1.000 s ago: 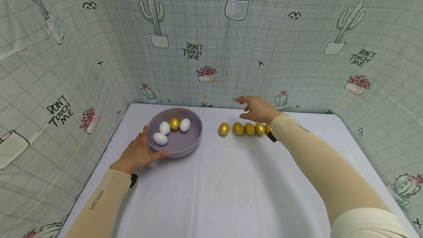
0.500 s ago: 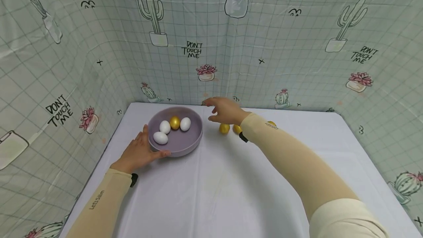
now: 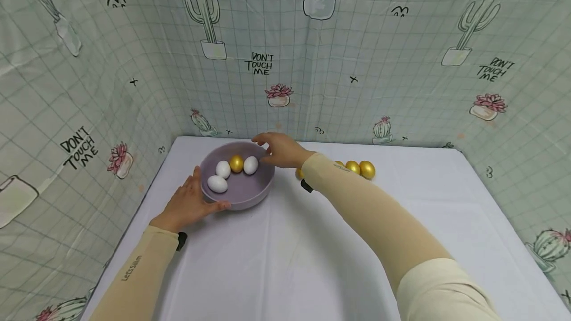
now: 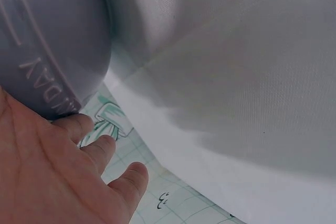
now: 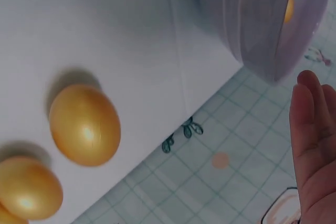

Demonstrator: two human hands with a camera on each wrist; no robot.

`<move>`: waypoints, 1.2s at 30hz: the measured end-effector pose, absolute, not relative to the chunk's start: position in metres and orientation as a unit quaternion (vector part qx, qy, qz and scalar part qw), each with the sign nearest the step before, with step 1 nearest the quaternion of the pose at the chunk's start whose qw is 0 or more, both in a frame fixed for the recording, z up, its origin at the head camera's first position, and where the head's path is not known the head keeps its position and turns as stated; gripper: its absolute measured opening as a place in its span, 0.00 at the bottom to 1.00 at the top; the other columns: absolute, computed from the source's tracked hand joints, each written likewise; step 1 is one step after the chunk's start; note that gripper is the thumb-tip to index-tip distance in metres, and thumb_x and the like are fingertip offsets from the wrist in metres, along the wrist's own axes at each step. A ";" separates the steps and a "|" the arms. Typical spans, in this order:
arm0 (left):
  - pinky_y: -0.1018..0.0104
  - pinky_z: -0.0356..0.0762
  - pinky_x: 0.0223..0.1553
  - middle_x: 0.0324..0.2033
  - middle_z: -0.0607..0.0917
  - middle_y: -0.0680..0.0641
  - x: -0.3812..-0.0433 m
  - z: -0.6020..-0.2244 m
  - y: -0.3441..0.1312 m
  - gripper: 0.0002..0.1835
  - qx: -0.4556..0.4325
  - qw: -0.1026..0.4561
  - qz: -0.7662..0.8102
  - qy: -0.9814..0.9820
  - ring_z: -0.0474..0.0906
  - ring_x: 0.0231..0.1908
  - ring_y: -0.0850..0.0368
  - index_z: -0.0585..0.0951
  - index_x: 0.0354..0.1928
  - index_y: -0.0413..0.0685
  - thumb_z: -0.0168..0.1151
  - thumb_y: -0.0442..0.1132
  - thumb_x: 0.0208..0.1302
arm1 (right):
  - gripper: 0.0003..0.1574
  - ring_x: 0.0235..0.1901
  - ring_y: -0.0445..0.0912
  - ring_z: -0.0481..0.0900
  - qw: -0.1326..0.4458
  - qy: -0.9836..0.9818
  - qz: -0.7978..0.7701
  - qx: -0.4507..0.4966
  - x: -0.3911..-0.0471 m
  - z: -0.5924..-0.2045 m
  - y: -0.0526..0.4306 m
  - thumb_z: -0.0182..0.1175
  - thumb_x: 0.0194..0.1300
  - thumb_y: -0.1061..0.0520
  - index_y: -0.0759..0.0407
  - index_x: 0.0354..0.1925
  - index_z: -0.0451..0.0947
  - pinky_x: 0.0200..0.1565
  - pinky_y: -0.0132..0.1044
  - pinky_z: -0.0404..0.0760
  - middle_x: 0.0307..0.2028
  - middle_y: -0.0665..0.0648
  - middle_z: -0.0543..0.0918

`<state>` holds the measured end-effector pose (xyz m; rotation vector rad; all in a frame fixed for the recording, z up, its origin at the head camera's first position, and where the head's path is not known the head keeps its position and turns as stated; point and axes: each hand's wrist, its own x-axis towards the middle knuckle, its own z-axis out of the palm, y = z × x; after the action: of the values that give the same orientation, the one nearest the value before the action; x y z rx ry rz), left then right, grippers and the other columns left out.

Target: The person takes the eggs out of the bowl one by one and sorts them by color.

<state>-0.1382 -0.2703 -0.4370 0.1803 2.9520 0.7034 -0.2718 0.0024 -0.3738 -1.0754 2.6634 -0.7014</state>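
A mauve bowl (image 3: 243, 193) stands at the back left of the table. In it lie three white eggs (image 3: 217, 184) and one gold egg (image 3: 237, 163). My left hand (image 3: 185, 202) rests against the bowl's left side, thumb along the front and fingers spread along the left rim. In the left wrist view, its straight fingers (image 4: 97, 150) touch or lie close to the bowl's outer wall. My right hand (image 3: 283, 150) is at the bowl's right rim, thumb and fingers apart with nothing seen between them. The right wrist view shows those fingers (image 5: 310, 106) extended beside the bowl.
Right of the bowl, a row of several gold eggs (image 3: 367, 169) lies on the white-covered table (image 3: 303, 251), partly hidden by my right forearm. A cactus-print cloth (image 3: 330, 53) hangs behind the table and at both sides.
My right hand has moved left from above the gold egg row to the bowl's right rim. The far-right gold eggs have come into view. The left hand and the bowl stay put.
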 end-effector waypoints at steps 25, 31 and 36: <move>0.31 0.49 0.66 0.71 0.51 0.21 -0.139 -0.435 -0.272 0.75 0.059 0.043 0.228 0.971 0.48 0.70 0.23 0.33 0.75 0.28 0.62 0.77 0.52 | 0.43 0.69 0.47 0.64 0.105 0.889 -0.227 -0.383 -0.272 -0.400 -0.059 0.67 0.65 0.60 0.58 0.74 0.62 0.68 0.36 0.60 0.69 0.56 0.69; 0.31 0.49 0.66 0.71 0.51 0.21 -0.138 -0.435 -0.272 0.74 0.060 0.042 0.230 0.970 0.50 0.69 0.22 0.34 0.75 0.27 0.63 0.76 0.53 | 0.43 0.60 0.45 0.71 0.104 0.898 -0.184 -0.385 -0.271 -0.409 -0.068 0.68 0.64 0.58 0.59 0.73 0.63 0.65 0.35 0.64 0.64 0.56 0.74; 0.31 0.50 0.66 0.71 0.51 0.21 -0.137 -0.435 -0.271 0.73 0.064 0.042 0.232 0.970 0.51 0.68 0.22 0.35 0.75 0.27 0.63 0.75 0.53 | 0.40 0.56 0.44 0.73 0.132 0.905 -0.166 -0.368 -0.268 -0.414 -0.070 0.67 0.66 0.56 0.58 0.72 0.64 0.62 0.35 0.67 0.61 0.55 0.76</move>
<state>-0.1368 -0.2707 -0.4349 0.1963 2.9686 0.7088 -0.2681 -0.0701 -0.4145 -1.0665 2.6274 -0.4808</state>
